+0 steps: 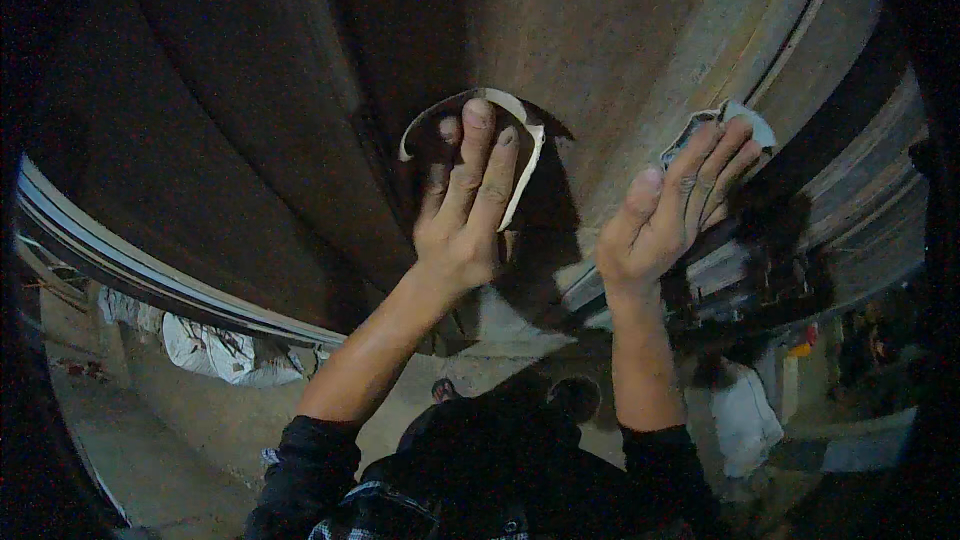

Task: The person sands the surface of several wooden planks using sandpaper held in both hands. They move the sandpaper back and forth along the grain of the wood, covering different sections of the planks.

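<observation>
My left hand (pixel 465 195) lies with its fingers stretched and a little apart over a dark, thin sheet (pixel 530 165), which looks like sandpaper. The sheet's pale edges curl up around the fingers, and it rests against a large brown panel (pixel 570 30). To the right, my right hand (pixel 665 205) is closed over a crumpled, folded piece (pixel 750 127) with a whitish-blue face, paper or cloth. Its fingers lie close together over that piece, near the grooved moulding along the panel's right side. The undersides of both hands are hidden.
Grooved moulding (pixel 790 15) runs down the right side, and a pale curved edge (pixel 150 265) bounds the panel at lower left. Below are the floor (pixel 395 395), white sacks (pixel 215 350) at left and a white bundle (pixel 745 420) at right. The light is dim.
</observation>
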`<state>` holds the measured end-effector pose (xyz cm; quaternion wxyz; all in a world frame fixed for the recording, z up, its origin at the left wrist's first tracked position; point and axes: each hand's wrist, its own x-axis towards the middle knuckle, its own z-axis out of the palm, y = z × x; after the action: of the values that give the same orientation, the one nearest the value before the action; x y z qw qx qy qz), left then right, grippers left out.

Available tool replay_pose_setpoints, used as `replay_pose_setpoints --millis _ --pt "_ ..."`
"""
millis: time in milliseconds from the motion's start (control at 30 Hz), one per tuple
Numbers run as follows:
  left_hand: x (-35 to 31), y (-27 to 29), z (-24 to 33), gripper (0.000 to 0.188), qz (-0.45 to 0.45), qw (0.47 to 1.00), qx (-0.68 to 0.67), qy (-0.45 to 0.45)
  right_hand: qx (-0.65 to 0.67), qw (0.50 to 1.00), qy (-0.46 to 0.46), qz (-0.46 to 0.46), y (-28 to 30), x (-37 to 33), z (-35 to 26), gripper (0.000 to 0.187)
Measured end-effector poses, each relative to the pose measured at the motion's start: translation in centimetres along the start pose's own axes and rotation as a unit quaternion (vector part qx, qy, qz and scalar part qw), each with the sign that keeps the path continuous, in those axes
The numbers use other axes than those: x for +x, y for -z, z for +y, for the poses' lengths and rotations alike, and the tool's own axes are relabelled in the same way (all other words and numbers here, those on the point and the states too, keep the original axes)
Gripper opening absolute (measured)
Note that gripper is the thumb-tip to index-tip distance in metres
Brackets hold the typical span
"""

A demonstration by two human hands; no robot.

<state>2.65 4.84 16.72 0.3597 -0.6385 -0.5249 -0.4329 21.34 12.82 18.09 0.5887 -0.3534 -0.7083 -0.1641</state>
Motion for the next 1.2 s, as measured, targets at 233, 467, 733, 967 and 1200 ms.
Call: replay_pose_setpoints --millis 233,467,733,967,1200 --pt "-9.5 0.6 -0.6 0.059 -0.184 0.978 -0.087 -0.036 -0.002 0.989 0.032 -0.144 -1.3 -12.3 -1.7 0.046" --pt "1.5 -0.8 0.2 0.05 -0.045 0.998 0.034 -0.002 -0.037 0.997 0.024 -0.066 -0.3 -0.4 -0.3 0.058" --pt "-6.8 -1.7 1.5 0.054 -0.099 0.994 0.0 -0.053 0.004 0.987 0.02 -0.161 -2.2 -10.1 -2.7 0.057" --pt "-2.9 -1.4 0.2 0.057 -0.112 0.993 0.025 -0.039 -0.023 0.99 0.025 -0.136 -1.7 -8.2 -2.0 0.051" --pt "-4.3 -1.1 1.2 0.046 -0.107 0.991 0.051 -0.068 -0.033 0.998 0.021 -0.04 -1.3 -4.9 -0.3 0.057"
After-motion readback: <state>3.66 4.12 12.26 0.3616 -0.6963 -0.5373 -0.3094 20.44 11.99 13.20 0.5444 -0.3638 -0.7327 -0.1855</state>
